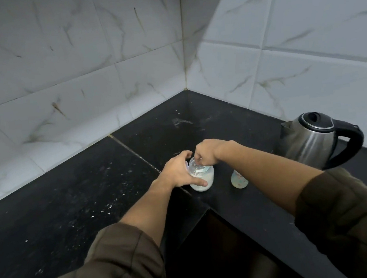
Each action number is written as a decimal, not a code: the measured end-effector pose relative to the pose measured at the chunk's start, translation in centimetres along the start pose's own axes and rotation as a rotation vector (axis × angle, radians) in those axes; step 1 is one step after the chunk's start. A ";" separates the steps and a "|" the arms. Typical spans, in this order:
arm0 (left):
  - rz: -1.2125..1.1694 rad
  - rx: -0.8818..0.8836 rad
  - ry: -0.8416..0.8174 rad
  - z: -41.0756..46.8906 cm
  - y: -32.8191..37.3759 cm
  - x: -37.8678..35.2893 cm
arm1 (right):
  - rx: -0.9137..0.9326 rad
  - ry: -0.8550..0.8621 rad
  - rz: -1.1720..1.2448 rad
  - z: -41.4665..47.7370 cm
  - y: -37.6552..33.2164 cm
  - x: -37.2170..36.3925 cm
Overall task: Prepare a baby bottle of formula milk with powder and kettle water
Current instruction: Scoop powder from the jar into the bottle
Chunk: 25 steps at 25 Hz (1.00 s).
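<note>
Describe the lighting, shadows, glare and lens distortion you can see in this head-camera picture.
Head view: the wide lens slightly bows the grout lines of the tiled wall; a diagonal shadow darkens that wall beside the corner; soft streaked glare sits on the steel kettle; the black counter is dim; the left hand and right hand at the jar look slightly soft.

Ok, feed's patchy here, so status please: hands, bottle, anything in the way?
Left hand grips white-filled jar. Right hand reaches into its mouth, grip unclear. Patterned bottle stands beside, untouched. Kettle far right, nothing blocking.
</note>
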<state>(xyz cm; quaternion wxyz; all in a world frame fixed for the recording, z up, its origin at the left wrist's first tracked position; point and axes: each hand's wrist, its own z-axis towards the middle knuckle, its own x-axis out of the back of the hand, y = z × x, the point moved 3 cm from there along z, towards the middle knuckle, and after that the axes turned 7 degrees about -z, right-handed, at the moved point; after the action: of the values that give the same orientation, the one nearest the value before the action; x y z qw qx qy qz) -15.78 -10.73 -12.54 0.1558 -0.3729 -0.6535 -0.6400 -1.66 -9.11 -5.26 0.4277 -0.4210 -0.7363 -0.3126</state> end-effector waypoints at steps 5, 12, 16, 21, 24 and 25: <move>-0.119 0.038 -0.059 0.2 -1.7 -1.7 | -0.060 -0.123 -0.125 1.5 -0.3 -2.1; -0.167 0.019 -0.015 0.7 -1.8 -3.3 | -0.138 -0.124 -0.170 2.0 0.5 -2.8; -0.167 -0.020 0.125 0.4 -0.9 -2.3 | -0.116 0.059 -0.064 0.7 1.3 -0.7; -0.153 -0.076 0.316 0.0 1.3 0.1 | -0.044 0.438 -0.023 -1.8 1.9 2.3; -0.129 -0.124 0.386 -0.2 2.9 1.2 | -0.023 0.477 -0.135 -2.8 2.0 2.8; -0.115 -0.142 0.402 -0.3 3.5 1.5 | -0.032 0.477 -0.170 -2.9 2.0 2.9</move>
<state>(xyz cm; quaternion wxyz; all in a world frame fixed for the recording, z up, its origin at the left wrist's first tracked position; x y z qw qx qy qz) -14.48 -10.94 -9.00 0.2197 -0.2099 -0.5829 -0.7536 0.43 -9.58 -1.23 0.5546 -0.2789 -0.6423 -0.4495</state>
